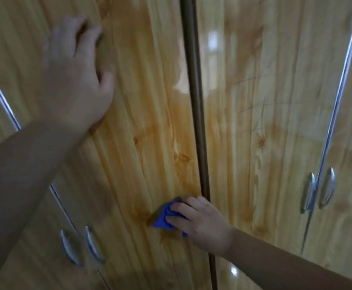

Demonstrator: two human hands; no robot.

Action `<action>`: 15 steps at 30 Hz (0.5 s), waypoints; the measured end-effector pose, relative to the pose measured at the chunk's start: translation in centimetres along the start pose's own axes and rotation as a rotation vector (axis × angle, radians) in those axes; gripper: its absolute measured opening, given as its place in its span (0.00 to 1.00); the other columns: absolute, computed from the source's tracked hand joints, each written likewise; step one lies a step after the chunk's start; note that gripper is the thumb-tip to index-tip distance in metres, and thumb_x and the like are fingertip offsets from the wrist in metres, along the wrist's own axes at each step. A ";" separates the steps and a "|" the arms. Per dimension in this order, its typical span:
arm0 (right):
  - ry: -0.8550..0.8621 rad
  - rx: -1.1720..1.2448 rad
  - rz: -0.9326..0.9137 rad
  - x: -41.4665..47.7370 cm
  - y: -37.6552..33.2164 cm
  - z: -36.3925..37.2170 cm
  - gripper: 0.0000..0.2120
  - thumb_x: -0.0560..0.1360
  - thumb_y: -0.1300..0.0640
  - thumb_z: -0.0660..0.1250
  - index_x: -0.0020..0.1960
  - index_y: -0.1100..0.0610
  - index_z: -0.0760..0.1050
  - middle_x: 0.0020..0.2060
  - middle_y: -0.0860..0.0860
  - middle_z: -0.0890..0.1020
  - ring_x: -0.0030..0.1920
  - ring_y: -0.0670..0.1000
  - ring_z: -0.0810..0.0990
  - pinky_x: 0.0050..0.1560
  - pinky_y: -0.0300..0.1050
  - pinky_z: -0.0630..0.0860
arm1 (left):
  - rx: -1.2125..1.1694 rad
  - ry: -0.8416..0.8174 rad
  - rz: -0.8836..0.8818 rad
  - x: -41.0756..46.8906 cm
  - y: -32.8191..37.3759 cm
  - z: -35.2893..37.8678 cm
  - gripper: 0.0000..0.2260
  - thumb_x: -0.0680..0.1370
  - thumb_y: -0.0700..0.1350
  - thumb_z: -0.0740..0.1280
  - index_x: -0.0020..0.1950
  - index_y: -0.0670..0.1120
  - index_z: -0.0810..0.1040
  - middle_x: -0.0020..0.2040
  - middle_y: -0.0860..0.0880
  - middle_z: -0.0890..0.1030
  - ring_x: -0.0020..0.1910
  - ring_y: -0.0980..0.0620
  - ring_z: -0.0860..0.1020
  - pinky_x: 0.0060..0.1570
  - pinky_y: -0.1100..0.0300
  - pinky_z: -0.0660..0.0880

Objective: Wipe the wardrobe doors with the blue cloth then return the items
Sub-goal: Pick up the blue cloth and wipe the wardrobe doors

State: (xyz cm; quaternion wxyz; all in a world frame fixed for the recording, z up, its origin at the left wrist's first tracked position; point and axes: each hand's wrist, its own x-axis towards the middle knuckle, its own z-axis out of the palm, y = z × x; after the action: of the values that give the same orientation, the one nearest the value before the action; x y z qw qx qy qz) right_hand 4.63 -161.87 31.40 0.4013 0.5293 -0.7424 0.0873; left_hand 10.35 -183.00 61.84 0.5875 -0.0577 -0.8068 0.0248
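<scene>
Glossy wood-grain wardrobe doors (141,114) fill the view. My right hand (200,222) presses a bunched blue cloth (163,218) against the centre-left door, low down, just left of the dark vertical strip (198,122). Only the cloth's left part shows; the rest is under my fingers. My left hand (74,74) lies flat against the same door higher up, fingers spread, holding nothing.
A pair of chrome handles (80,248) sits at the lower left and another pair (319,191) at the right. Thin chrome trims run along the door edges (342,80). The door right of the strip (265,101) shows faint scratch marks.
</scene>
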 end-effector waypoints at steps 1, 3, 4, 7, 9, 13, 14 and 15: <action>0.040 0.020 0.011 -0.1 1.3 -1.7 0.15 0.78 0.54 0.64 0.64 0.49 0.77 0.62 0.49 0.77 0.55 0.54 0.75 0.51 0.47 0.70 | -0.006 0.011 -0.008 -0.1 0.9 0.1 0.27 0.77 0.46 0.62 0.76 0.44 0.70 0.77 0.41 0.68 0.77 0.39 0.67 0.78 0.45 0.62; 0.125 0.044 0.048 -0.2 4.1 -5.4 0.14 0.78 0.53 0.65 0.63 0.48 0.79 0.61 0.49 0.77 0.53 0.53 0.76 0.50 0.47 0.69 | -0.003 0.013 0.022 -0.5 4.1 0.7 0.26 0.77 0.46 0.63 0.76 0.45 0.70 0.77 0.42 0.69 0.78 0.40 0.66 0.77 0.44 0.64; 0.153 0.044 0.061 -0.2 5.6 -7.3 0.13 0.79 0.53 0.65 0.62 0.49 0.79 0.61 0.50 0.78 0.52 0.54 0.76 0.49 0.48 0.70 | -0.008 0.008 0.059 -0.6 5.7 1.2 0.26 0.77 0.45 0.63 0.76 0.45 0.71 0.76 0.42 0.70 0.78 0.41 0.66 0.78 0.44 0.64; 0.224 0.044 0.104 0.1 10.2 -12.7 0.13 0.81 0.53 0.62 0.62 0.50 0.81 0.60 0.52 0.81 0.50 0.56 0.80 0.47 0.53 0.75 | -0.036 -0.045 0.142 -0.5 9.8 2.3 0.24 0.78 0.44 0.64 0.75 0.43 0.72 0.74 0.42 0.72 0.76 0.41 0.68 0.76 0.45 0.67; 0.271 0.051 0.144 0.8 13.3 -16.1 0.13 0.79 0.55 0.65 0.62 0.52 0.81 0.60 0.53 0.81 0.52 0.57 0.80 0.51 0.56 0.76 | -0.017 -0.078 0.145 0.5 12.0 2.6 0.24 0.79 0.44 0.64 0.76 0.44 0.72 0.74 0.45 0.72 0.77 0.44 0.68 0.74 0.46 0.69; 0.357 -0.019 0.200 4.0 18.5 -22.6 0.13 0.77 0.58 0.68 0.61 0.55 0.83 0.58 0.55 0.81 0.53 0.60 0.81 0.57 0.56 0.76 | 0.008 -0.083 0.108 2.7 15.0 3.5 0.26 0.82 0.47 0.63 0.81 0.47 0.65 0.79 0.49 0.68 0.81 0.50 0.63 0.78 0.49 0.65; 0.380 -0.043 0.202 5.0 19.7 -24.2 0.13 0.78 0.58 0.68 0.60 0.56 0.83 0.57 0.56 0.82 0.53 0.60 0.81 0.57 0.56 0.76 | 0.007 -0.074 0.096 3.4 15.4 3.7 0.28 0.82 0.48 0.63 0.81 0.48 0.62 0.80 0.49 0.67 0.81 0.50 0.62 0.79 0.50 0.63; 0.399 -0.070 0.204 6.1 20.8 -25.7 0.13 0.78 0.57 0.67 0.60 0.57 0.83 0.57 0.56 0.82 0.53 0.61 0.81 0.58 0.56 0.76 | 0.014 -0.071 0.093 4.2 15.7 3.8 0.28 0.82 0.49 0.63 0.82 0.48 0.61 0.80 0.49 0.67 0.81 0.50 0.61 0.80 0.51 0.61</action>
State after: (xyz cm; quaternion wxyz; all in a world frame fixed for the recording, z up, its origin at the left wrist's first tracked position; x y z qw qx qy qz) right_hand -1.01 -143.16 58.75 0.5473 0.4093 -0.7008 0.2045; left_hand 6.45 -166.83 62.93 0.5570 -0.0900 -0.8234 0.0597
